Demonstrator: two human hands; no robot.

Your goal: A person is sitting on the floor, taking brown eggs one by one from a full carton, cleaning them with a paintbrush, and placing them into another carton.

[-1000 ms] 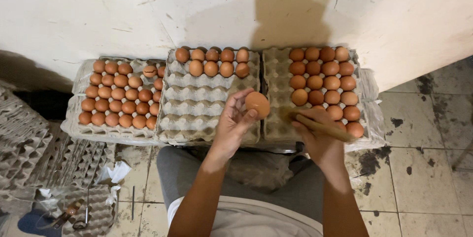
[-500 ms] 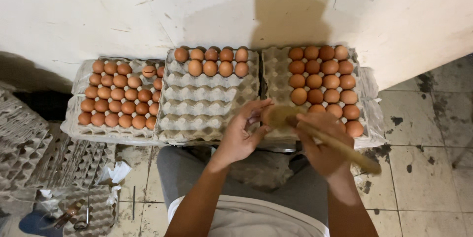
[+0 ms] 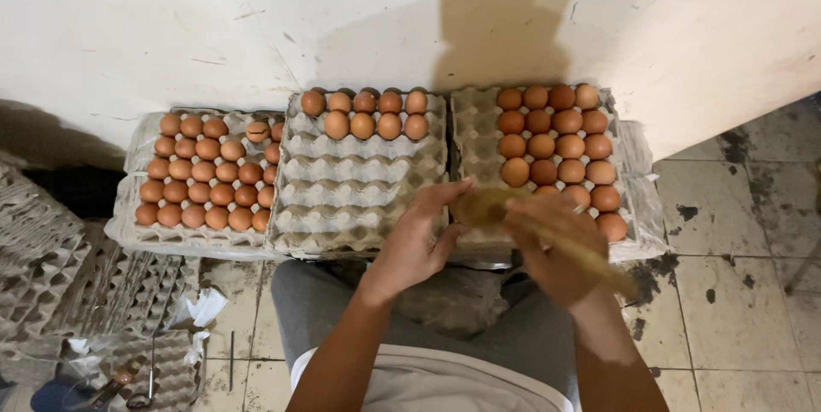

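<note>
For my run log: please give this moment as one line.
left hand: holds egg | right hand: brush on egg | middle tray: partly filled | right tray: partly filled

I note three grey pulp egg trays (image 3: 363, 177) side by side against the wall, holding brown eggs; empty grey trays (image 3: 47, 266) stacked at left.
</note>
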